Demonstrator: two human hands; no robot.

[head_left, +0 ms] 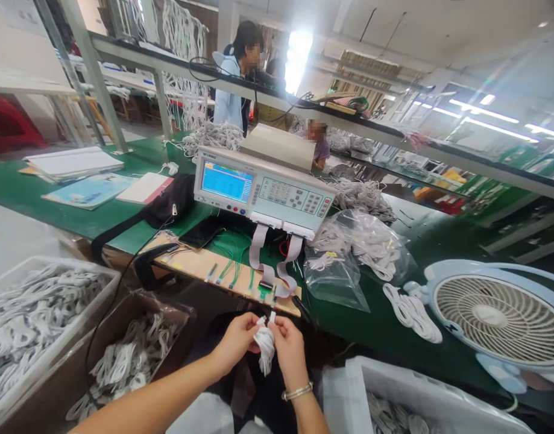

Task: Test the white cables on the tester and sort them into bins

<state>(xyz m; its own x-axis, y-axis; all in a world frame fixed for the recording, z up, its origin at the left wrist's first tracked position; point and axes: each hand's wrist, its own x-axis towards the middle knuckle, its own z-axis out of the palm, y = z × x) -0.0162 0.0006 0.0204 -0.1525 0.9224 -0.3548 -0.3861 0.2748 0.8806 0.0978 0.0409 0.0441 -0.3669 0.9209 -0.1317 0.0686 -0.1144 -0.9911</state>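
Note:
Both my hands meet low in the middle, just in front of the bench edge. My left hand (237,342) and my right hand (288,346) are both closed on a coiled white cable (264,348), its two connector ends sticking up between my fingers. A bracelet sits on my right wrist. Right above my hands, a wooden test fixture (204,265) with green wires lies on the green bench. Two flat grey ribbons join it to a cable tester (263,193) with a lit blue screen.
Bins of white cables stand at lower left (28,313), (132,355) and lower right (416,398). Clear bags of cables (358,247) and a pale blue fan (494,313) lie on the right. Books and a black bag sit to the left. Two people are behind the bench.

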